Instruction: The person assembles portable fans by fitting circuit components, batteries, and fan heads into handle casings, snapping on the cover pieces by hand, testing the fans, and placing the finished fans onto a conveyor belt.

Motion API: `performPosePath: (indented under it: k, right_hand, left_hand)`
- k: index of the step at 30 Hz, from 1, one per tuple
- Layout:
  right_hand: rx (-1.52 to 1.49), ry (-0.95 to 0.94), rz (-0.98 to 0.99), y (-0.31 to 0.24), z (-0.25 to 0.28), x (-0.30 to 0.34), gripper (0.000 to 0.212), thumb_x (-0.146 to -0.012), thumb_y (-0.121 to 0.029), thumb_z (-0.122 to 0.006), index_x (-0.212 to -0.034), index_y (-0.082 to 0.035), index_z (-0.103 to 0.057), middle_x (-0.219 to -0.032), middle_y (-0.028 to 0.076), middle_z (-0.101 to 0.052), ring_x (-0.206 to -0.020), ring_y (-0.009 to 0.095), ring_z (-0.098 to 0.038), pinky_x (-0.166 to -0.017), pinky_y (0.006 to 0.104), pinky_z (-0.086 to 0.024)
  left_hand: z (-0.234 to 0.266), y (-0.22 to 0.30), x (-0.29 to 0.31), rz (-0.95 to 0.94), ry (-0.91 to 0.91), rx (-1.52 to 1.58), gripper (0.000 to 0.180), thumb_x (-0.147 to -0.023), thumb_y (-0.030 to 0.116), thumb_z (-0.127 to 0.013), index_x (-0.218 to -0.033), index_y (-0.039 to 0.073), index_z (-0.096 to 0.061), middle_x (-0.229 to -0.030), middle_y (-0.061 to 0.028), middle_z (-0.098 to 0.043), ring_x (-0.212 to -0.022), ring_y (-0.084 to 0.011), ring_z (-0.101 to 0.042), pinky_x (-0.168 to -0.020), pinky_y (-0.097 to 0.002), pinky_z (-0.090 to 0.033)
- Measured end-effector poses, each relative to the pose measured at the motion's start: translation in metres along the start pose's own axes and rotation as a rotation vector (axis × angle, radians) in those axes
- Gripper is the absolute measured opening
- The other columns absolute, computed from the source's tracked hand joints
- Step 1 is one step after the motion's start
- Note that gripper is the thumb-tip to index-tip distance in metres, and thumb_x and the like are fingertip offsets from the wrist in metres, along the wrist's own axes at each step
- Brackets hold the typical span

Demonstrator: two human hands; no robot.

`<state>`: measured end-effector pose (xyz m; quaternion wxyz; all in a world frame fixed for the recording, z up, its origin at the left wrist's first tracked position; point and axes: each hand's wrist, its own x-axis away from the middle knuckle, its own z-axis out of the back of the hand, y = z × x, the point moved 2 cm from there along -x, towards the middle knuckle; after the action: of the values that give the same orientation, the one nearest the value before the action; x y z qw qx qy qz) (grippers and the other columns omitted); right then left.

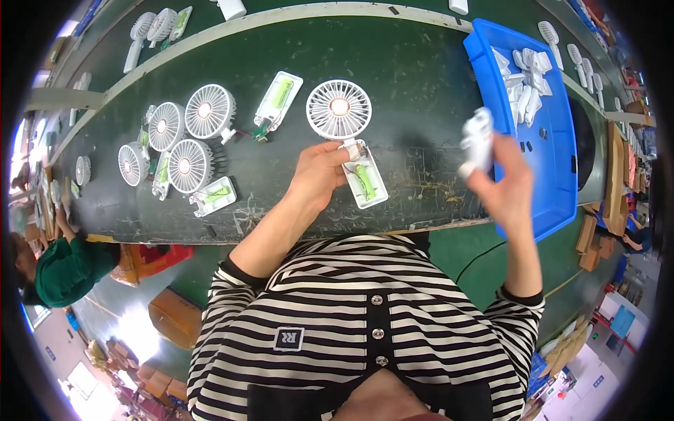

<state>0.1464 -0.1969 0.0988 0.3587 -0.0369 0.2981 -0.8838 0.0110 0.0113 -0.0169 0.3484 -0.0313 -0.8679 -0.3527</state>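
Observation:
My left hand [317,174] pinches the neck of a white handheld fan [339,109], which lies on the dark green bench. The fan's handle half [379,194] lies open beside my fingers, showing a green battery [365,182] and thin wires. To the right, my right hand [507,184] is raised near the blue bin and grips a white plastic part [478,137]. Motion blur hides that part's exact shape. Inside the blue bin [559,200] are several white plastic pieces [528,74] and a few small black bits.
Several white fan heads [204,110] with open handles and green batteries lie on the bench to the left. Another open handle half [279,102] sits beyond my left hand. A person in a green top [74,272] is at far left. More fans [551,36] lie past the bench divider.

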Motion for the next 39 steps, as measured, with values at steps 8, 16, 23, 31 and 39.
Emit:
performPosePath:
  k: [8,16,23,31,39]
  right_hand:
    - [0.133,-0.147,0.109,-0.058,-0.064,0.016,0.061,-0.058,-0.019,-0.071,-0.111,0.003,-0.050,-0.079,0.018,-0.060,-0.066,0.029,-0.060,-0.059,0.0342,-0.049]
    - [0.176,-0.219,0.105,-0.070,-0.098,0.006,0.056,-0.059,-0.021,-0.067,-0.108,0.002,-0.051,-0.076,0.015,-0.062,-0.064,0.029,-0.061,-0.056,0.0370,-0.049]
    - [0.179,-0.223,0.130,-0.074,-0.106,0.002,0.057,-0.058,-0.021,-0.067,-0.107,0.002,-0.052,-0.072,0.014,-0.061,-0.060,0.028,-0.061,-0.052,0.0366,-0.049]
    - [0.224,-0.229,0.182,-0.071,-0.108,0.001,0.058,-0.057,-0.023,-0.068,-0.107,0.003,-0.052,-0.068,0.014,-0.061,-0.056,0.027,-0.061,-0.048,0.0360,-0.048]
    - [0.288,-0.234,0.252,-0.067,-0.110,0.001,0.059,-0.057,-0.025,-0.068,-0.105,0.006,-0.052,-0.064,0.012,-0.059,-0.053,0.025,-0.059,-0.044,0.0345,-0.047]
  left_hand:
    - [-0.005,0.000,0.002,0.007,-0.003,0.109,0.032,-0.085,0.025,-0.052,-0.100,-0.003,-0.055,-0.092,-0.0107,-0.061,-0.084,-0.0200,-0.060,-0.076,-0.0344,-0.048]
    - [-0.006,0.001,0.003,0.025,0.000,0.194,0.036,-0.085,0.030,-0.050,-0.100,-0.001,-0.055,-0.092,-0.0106,-0.060,-0.082,-0.0206,-0.060,-0.076,-0.0356,-0.047]
    - [-0.007,0.002,0.004,0.029,0.027,0.205,0.036,-0.085,0.030,-0.049,-0.099,-0.002,-0.055,-0.091,-0.0114,-0.060,-0.080,-0.0209,-0.060,-0.073,-0.0342,-0.047]
    - [-0.007,0.001,0.001,0.034,0.020,0.190,0.037,-0.085,0.030,-0.051,-0.099,-0.004,-0.054,-0.091,-0.0128,-0.060,-0.079,-0.0219,-0.061,-0.072,-0.0343,-0.048]
    - [-0.007,0.001,0.000,0.024,0.003,0.184,0.032,-0.083,0.025,-0.056,-0.096,-0.005,-0.057,-0.088,-0.0130,-0.060,-0.076,-0.0209,-0.061,-0.068,-0.0315,-0.050]
